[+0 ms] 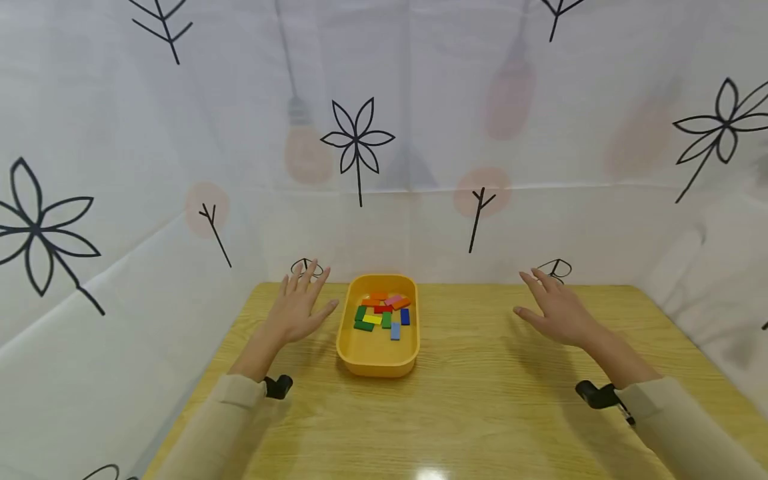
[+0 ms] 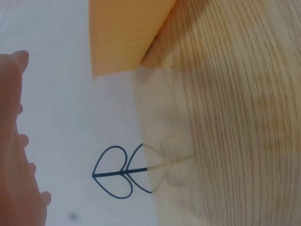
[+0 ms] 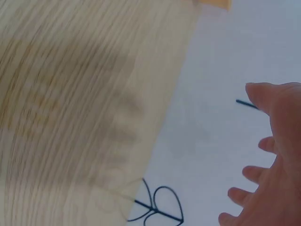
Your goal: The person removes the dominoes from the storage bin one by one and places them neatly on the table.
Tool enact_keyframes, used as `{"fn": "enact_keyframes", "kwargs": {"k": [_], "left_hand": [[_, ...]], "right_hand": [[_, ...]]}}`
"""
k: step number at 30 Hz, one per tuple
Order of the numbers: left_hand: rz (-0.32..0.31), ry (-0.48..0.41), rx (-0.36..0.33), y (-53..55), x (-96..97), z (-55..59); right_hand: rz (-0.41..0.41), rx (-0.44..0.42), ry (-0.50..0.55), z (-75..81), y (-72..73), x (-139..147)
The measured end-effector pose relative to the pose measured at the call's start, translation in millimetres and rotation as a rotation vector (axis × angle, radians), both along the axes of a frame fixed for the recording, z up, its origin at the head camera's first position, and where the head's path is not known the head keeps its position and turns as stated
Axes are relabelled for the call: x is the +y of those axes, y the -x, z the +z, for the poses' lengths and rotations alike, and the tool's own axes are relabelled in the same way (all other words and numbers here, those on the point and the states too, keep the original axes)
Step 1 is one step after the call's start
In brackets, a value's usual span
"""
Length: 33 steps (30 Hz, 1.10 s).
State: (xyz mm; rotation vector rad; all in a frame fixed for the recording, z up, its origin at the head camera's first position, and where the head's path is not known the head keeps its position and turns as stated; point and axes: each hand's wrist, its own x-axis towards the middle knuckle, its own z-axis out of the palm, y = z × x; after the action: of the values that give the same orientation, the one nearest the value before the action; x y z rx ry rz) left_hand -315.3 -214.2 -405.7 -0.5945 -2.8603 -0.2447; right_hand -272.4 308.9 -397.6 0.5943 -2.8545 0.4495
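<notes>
A yellow-orange bin stands on the wooden table, left of the middle. Inside lie several small flat coloured blocks, among them a yellow block, a light blue block and a dark blue block. Just left of the bin my left hand hovers with fingers spread, touching nothing. Farther off to the right, my right hand is held above the table, its fingers extended and holding nothing. In the left wrist view the bin's wall shows near the left hand; the right wrist view shows the right hand.
The wood-grain table ends at the back against a white cloth printed with flowers and twigs. The cloth also hangs along both sides. A black wrist mount sits on the left forearm, another mount on the right.
</notes>
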Motion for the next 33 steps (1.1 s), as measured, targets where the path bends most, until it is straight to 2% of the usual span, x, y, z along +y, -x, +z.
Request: {"fn": "enact_keyframes", "kwargs": {"k": [9,17,23,33], "left_hand": [[-0.046,-0.058,-0.012,-6.4,4.5,-1.0],[-0.071,-0.114,-0.032,-15.8,4.4,-6.6],[-0.085,-0.179,-0.069,-21.9,6.0,-8.4],[-0.109,-0.225,-0.143,-29.1,12.2,-14.8]], "right_hand": [[0.07,0.016,0.023,-1.7,0.4,-28],[0.139,-0.034,0.085,1.2,2.8,-53],[0.177,-0.097,0.13,5.5,6.7,-70],[0.219,-0.112,0.195,-1.6,13.5,-97]]}}
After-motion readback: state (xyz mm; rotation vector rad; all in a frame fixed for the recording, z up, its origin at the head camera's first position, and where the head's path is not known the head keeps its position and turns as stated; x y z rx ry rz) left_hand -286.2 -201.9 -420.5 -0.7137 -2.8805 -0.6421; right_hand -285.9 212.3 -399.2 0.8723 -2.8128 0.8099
